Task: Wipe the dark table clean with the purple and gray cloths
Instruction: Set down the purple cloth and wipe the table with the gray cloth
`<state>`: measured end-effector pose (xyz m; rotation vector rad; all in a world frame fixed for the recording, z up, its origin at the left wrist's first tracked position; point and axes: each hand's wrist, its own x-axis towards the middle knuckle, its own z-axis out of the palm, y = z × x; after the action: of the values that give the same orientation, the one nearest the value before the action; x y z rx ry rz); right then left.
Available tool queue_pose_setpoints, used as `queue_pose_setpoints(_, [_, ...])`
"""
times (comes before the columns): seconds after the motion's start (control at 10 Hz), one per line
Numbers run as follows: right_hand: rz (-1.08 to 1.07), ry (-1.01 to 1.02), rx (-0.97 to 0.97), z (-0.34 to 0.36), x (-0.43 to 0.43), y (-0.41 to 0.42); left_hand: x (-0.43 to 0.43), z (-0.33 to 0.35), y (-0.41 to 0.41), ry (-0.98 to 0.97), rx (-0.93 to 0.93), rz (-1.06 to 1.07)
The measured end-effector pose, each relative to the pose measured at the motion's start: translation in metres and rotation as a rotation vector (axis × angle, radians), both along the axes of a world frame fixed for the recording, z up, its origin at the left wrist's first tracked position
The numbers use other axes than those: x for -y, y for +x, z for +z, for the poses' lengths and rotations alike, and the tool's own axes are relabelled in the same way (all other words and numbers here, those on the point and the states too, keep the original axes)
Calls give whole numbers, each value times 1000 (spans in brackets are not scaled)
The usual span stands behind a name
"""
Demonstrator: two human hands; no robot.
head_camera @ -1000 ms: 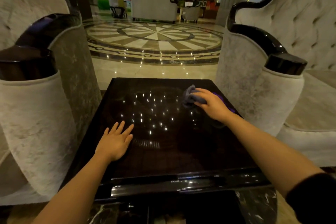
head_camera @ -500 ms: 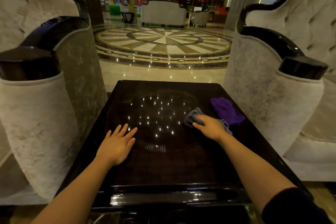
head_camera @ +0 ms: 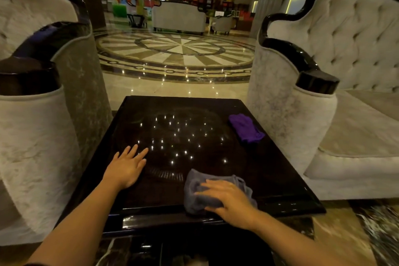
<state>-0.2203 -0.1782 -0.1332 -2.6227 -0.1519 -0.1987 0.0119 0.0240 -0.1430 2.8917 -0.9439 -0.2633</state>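
The dark glossy table (head_camera: 269, 170) fills the middle of the head view and mirrors small ceiling lights. My right hand (head_camera: 231, 202) presses flat on the gray cloth (head_camera: 194, 188) near the table's front edge, right of centre. The purple cloth (head_camera: 246, 128) lies crumpled and untouched at the far right of the tabletop. My left hand (head_camera: 126, 167) rests flat on the table's left part, fingers spread, holding nothing.
Pale upholstered armchairs with black glossy arm tops flank the table closely: one on the left (head_camera: 32, 136), one on the right (head_camera: 302, 119). Beyond the table lies a polished patterned marble floor (head_camera: 177, 52) with a sofa (head_camera: 179, 19) further back.
My right hand has dragged the gray cloth from the far right of the table toward the front edge, uncovering the purple cloth. My left hand has stayed in place.
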Motion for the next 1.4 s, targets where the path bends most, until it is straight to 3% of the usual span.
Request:
queue_pose_setpoints(0.2, [84,71,-9,9,-10,-24,1,3,-1,-6,-14,9])
queue_pose_setpoints(0.3, [-13,168,55,19,6,-23,1,3,-1,4,-17,7])
queue_pose_setpoints(0.4, [-274,205,198,42,48,-13,1,2,0,14,-9,3])
queue_pose_setpoints(0.5, [-434,122,225,53,87,-4,1,2,0,17,1,6])
queue_pose_setpoints(0.6, [-568,45,120,46,123,2,2,1,2,11,-2,4])
queue_pose_setpoints(0.8, [-934,-13,-275,12,135,7,0,-3,4,-2,-11,9])
queue_pose_setpoints(1.1, [-923,-16,-476,22,127,11,1,-1,2,28,-18,7])
queue_pose_setpoints(1.4, [-856,-52,-419,30,95,23,8,22,7,177,-103,-15])
